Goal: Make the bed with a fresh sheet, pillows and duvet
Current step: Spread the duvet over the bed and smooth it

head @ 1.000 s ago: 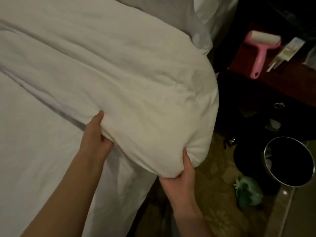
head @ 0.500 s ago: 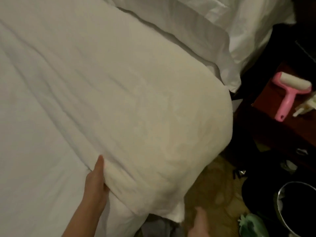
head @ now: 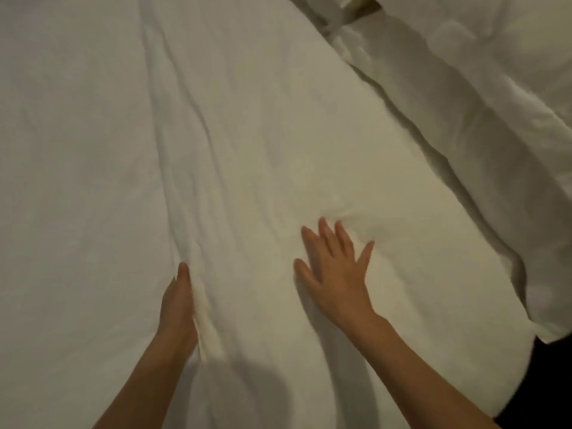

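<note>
Nearly done: duvet [head: 247, 134] spread over bed, pillows [head: 495, 72] upper right. Right hand [head: 335, 267] flat, fingers splayed, pressing duvet; left hand [head: 178, 308] edge-on against fold, holding nothing. Smoothing remains.

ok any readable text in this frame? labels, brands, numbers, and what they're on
None. No print, tag or label shows on the white duvet or the pillows.
Left hand and right hand carry no text.

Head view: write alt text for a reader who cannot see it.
Two bare hands work a white duvet: the right hand lies flat, fingers spread, the left hand edge-on against a raised fold. White pillows lie at upper right.
</note>
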Available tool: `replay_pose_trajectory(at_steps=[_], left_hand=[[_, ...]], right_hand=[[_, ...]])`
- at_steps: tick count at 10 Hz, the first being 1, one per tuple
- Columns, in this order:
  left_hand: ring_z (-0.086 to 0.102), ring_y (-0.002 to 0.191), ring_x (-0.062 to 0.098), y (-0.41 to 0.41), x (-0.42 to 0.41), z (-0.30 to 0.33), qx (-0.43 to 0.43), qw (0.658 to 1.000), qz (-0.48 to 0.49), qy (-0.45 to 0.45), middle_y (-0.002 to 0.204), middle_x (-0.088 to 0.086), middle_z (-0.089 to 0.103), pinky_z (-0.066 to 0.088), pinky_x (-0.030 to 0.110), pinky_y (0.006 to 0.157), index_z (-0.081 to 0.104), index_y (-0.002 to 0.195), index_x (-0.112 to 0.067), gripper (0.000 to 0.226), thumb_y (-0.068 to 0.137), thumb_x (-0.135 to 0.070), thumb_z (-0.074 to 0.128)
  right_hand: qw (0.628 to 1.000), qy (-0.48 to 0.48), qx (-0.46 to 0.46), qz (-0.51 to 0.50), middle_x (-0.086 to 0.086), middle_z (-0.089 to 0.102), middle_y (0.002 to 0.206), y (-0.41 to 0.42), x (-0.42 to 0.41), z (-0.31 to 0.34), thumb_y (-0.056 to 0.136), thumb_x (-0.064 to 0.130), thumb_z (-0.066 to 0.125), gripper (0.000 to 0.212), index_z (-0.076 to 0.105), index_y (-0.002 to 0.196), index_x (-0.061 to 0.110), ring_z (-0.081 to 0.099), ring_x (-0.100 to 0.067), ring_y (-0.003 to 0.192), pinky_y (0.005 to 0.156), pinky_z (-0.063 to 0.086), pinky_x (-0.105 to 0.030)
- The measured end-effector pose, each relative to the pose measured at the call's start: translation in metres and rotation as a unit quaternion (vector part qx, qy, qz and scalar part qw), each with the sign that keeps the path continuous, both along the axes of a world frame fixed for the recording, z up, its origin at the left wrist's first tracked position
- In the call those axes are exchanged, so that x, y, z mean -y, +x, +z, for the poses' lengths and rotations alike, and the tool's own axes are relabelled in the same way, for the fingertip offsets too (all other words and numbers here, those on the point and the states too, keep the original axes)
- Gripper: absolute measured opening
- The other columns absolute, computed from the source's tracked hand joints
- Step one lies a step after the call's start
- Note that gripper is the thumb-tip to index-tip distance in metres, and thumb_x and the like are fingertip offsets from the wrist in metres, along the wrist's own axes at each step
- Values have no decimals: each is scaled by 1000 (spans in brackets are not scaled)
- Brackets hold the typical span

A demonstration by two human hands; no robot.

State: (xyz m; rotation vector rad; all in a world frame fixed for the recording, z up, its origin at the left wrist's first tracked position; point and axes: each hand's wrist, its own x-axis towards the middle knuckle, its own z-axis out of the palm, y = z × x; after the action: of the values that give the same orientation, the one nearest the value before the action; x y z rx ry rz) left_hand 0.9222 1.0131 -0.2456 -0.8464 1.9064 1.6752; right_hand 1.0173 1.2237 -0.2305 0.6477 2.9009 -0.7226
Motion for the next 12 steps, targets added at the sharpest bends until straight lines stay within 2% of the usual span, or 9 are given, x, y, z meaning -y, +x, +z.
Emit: replay_pose_trajectory(at_steps=[1, 2, 3, 5, 6, 7, 9, 11, 12], left_hand=[[54, 117, 31, 11, -23, 24, -63, 989, 24, -130, 129, 14, 57, 38, 37, 103, 53, 130, -2, 52, 101, -42, 37], [52, 115, 36, 30, -48, 61, -144, 968, 27, -203, 124, 27, 57, 35, 35, 90, 58, 119, 4, 47, 103, -33, 34], [54, 114, 33, 34, -42, 62, -143, 964, 42, -219, 119, 25, 60, 37, 40, 96, 60, 115, 4, 49, 102, -36, 35], [47, 127, 31, 12, 0, 21, -24, 973, 44, -225, 135, 23, 51, 30, 40, 112, 54, 128, 5, 37, 101, -18, 45], [60, 102, 30, 0, 13, 8, -19, 961, 50, -270, 108, 18, 67, 46, 45, 93, 69, 97, -7, 25, 97, -18, 47], [58, 88, 24, -19, 5, 13, -66, 961, 60, -263, 91, 11, 65, 43, 37, 80, 65, 90, -10, 23, 99, -23, 48], [51, 85, 20, -78, -12, 10, -84, 984, 15, -155, 86, 10, 57, 37, 32, 71, 59, 83, -7, 28, 101, -20, 42], [60, 81, 19, -85, -8, -8, 38, 992, 98, 65, 89, 5, 67, 48, 31, 74, 65, 98, -5, 24, 99, -21, 48], [55, 83, 18, -86, -16, -8, 18, 993, 102, 56, 96, 7, 67, 42, 31, 80, 66, 85, -7, 21, 98, -13, 50]], right_hand=[[998, 19, 15, 53, 7, 3, 161, -34, 8, -11, 79, 54, 7, 75, 18, 151, 36, -7, -16, 148, 106, -19, -65], [998, 23, -35, 44, 2, 32, 155, -48, 10, -19, 94, 41, 22, 56, 40, 145, 25, 19, -18, 146, 107, -3, -67], [997, -21, -39, 69, 7, 26, 157, -42, -1, -21, 97, 41, 16, 56, 33, 148, 25, 8, -8, 145, 111, -9, -60], [975, 28, -76, 207, -2, 47, 145, -39, -36, -23, 85, 32, 41, 52, 52, 133, 17, 32, -17, 138, 108, 10, -61], [965, 51, -96, 240, -8, 50, 142, -65, -35, -22, 83, 30, 40, 53, 53, 131, 14, 35, -23, 135, 105, 13, -64], [953, 51, -98, 283, -6, 47, 145, -115, -22, -17, 85, 28, 38, 54, 50, 136, 16, 33, -26, 137, 107, 11, -63], [891, 78, -72, 440, 4, 15, 160, -233, 6, 6, 96, 21, 36, 58, 21, 152, 30, 6, -20, 148, 115, -6, -58], [765, 143, -54, 626, 8, 46, 145, -297, 51, 4, 102, 46, 30, 43, 51, 136, 31, 27, -16, 142, 114, -10, -58], [709, 194, -33, 677, 1, 68, 107, -307, 65, 16, 102, 48, 29, 48, 69, 103, 22, 57, -20, 112, 112, 18, -47]])
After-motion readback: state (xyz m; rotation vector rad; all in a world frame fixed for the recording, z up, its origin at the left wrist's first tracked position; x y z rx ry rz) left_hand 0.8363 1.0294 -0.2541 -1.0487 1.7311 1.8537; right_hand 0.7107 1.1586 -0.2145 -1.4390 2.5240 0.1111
